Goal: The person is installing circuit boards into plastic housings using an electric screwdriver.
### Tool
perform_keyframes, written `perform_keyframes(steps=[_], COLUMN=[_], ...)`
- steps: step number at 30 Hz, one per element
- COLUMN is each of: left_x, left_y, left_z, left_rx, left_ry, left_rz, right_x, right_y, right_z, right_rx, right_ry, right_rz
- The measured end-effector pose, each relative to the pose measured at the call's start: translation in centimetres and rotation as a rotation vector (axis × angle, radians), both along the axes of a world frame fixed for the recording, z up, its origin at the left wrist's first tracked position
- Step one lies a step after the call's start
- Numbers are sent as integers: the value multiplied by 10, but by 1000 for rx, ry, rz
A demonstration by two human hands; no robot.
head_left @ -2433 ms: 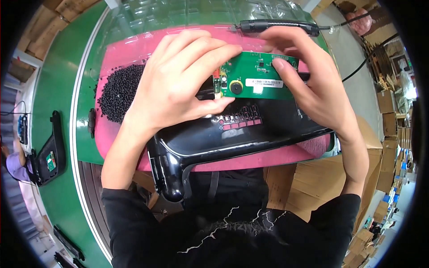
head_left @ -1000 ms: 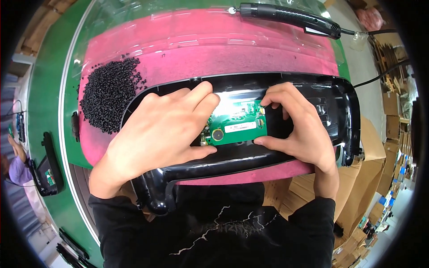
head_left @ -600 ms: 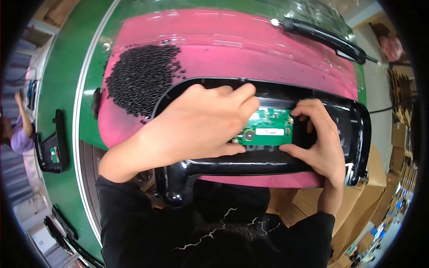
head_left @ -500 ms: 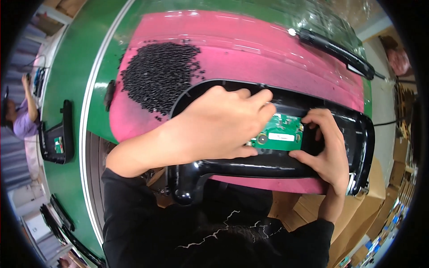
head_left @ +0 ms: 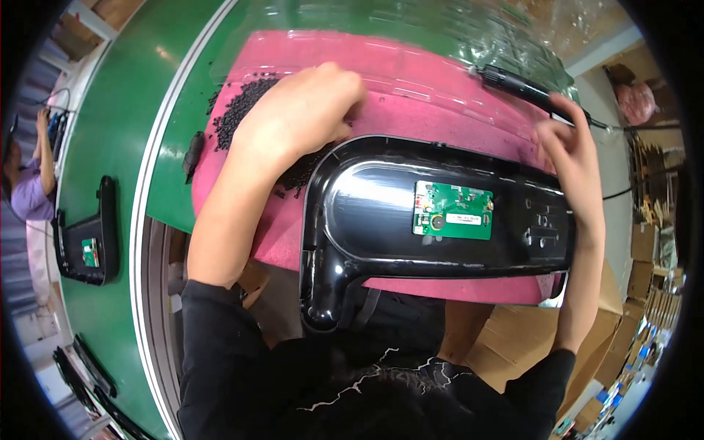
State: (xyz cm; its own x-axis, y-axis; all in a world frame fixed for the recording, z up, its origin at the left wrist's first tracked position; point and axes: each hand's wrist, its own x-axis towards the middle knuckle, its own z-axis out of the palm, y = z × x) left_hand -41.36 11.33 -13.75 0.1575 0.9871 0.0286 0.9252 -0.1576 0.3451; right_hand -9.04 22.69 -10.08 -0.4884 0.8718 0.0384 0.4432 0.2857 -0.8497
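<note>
A black plastic housing point(head_left: 381, 253) with a rounded stub at its lower left lies on the pink mat point(head_left: 440, 88). Inside it rests a green circuit board point(head_left: 462, 202) with a white label and a round black part. My left hand point(head_left: 301, 110) is over the pile of small black screws point(head_left: 238, 110), its fingers curled and their tips partly hidden; what they pinch cannot be made out. At the housing's right end, my right hand point(head_left: 572, 150) reaches over its edge. Its bent fingers are apart, the index finger at the black electric screwdriver point(head_left: 517, 84).
Clear plastic sheeting point(head_left: 411, 44) covers the mat's far part. A small black tool point(head_left: 193, 155) lies left of the screws. Another housing with a board point(head_left: 88, 253) stands on the green table point(head_left: 110, 154), near a person in purple point(head_left: 33, 191). A cardboard box point(head_left: 513, 334) is at lower right.
Both hands have left the circuit board, which now shows fully. My left hand moved up and left to the screws, my right hand up and right to the screwdriver.
</note>
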Motion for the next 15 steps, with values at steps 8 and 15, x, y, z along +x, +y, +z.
perform_keyframes(steps=[8,15], left_x=[12,20], left_y=[8,10], left_z=[-7,-2], left_rx=[4,91], left_ry=[-24,17], left_rz=[59,50], right_x=[-28,-39], right_y=[77,-9], right_z=[-25,22], right_rx=[-5,254], right_ry=[-357,767], right_rz=[-264,-156])
